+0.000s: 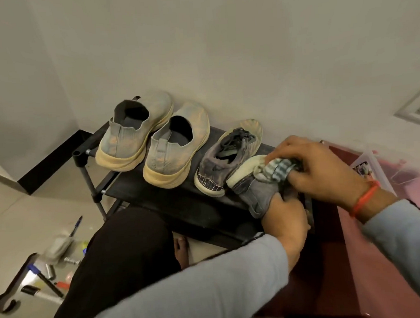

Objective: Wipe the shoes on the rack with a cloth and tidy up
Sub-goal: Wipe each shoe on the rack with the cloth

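A black shoe rack (pixel 156 186) stands against the wall. On its top shelf sit two pale slip-on shoes (pixel 133 134) (pixel 176 146) and a grey laced sneaker (pixel 228 155). The matching grey sneaker (pixel 257 192) is tipped on its side at the rack's right end. My left hand (pixel 284 218) grips that sneaker from below. My right hand (pixel 320 167) holds a bunched striped cloth (pixel 276 169) and presses it against the sneaker's pale sole edge.
A dark red cabinet (pixel 357 260) stands right of the rack, with a pink and clear plastic box (pixel 382 173) behind it. On the floor at left lie a pen (pixel 76 224), small clutter and a curved black frame (pixel 15 286). My dark-trousered knee (pixel 126 257) is in front of the rack.
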